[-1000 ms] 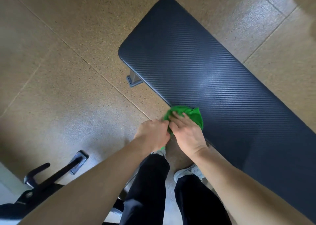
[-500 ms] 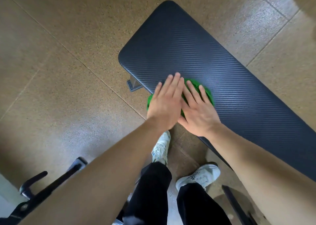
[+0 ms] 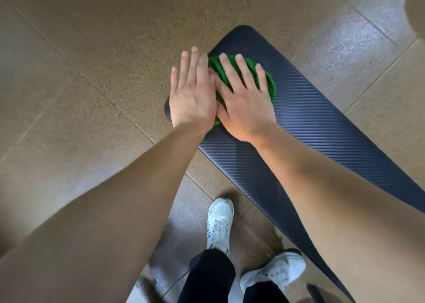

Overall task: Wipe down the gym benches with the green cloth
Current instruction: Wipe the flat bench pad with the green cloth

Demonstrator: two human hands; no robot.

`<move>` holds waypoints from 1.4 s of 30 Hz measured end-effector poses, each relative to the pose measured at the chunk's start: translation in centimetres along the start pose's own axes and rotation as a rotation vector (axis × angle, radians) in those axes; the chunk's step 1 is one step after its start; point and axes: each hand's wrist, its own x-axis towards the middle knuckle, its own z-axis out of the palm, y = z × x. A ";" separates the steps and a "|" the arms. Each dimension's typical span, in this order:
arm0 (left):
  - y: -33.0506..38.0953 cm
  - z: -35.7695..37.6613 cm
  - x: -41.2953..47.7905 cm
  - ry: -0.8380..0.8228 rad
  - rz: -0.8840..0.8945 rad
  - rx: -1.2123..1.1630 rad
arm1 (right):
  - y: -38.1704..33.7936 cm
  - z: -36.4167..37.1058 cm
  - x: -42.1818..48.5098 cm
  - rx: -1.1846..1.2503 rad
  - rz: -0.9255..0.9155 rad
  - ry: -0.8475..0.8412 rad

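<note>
A dark blue ribbed gym bench (image 3: 310,123) runs from the upper middle down to the lower right. The green cloth (image 3: 268,81) lies spread on the bench's far end, mostly covered by my hands. My right hand (image 3: 243,104) presses flat on the cloth with its fingers spread. My left hand (image 3: 192,93) lies flat beside it, touching it, over the bench's left corner and the cloth's left edge. Neither hand curls around the cloth.
Tan speckled floor tiles (image 3: 92,49) surround the bench. My white shoes (image 3: 219,224) and dark trouser legs stand close to the bench's near side. A pale blurred object (image 3: 416,8) sits at the top right corner, and a dark part (image 3: 315,293) shows at the bottom right.
Both hands went from bunching the cloth at the bench's near edge to lying flat on it, then slid it along the bench toward the far end.
</note>
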 end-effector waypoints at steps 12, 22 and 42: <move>-1.6 1.5 -6.4 -0.015 0.062 -0.049 | -1.0 0.9 -4.4 -0.028 -0.174 -0.105; 0.1 -1.7 5.5 -0.004 -0.294 -0.213 | 2.4 -3.0 10.1 -0.136 -0.217 -0.029; 3.8 -1.0 7.7 -0.196 -0.337 -0.148 | 6.1 -3.6 13.4 0.050 -0.111 -0.076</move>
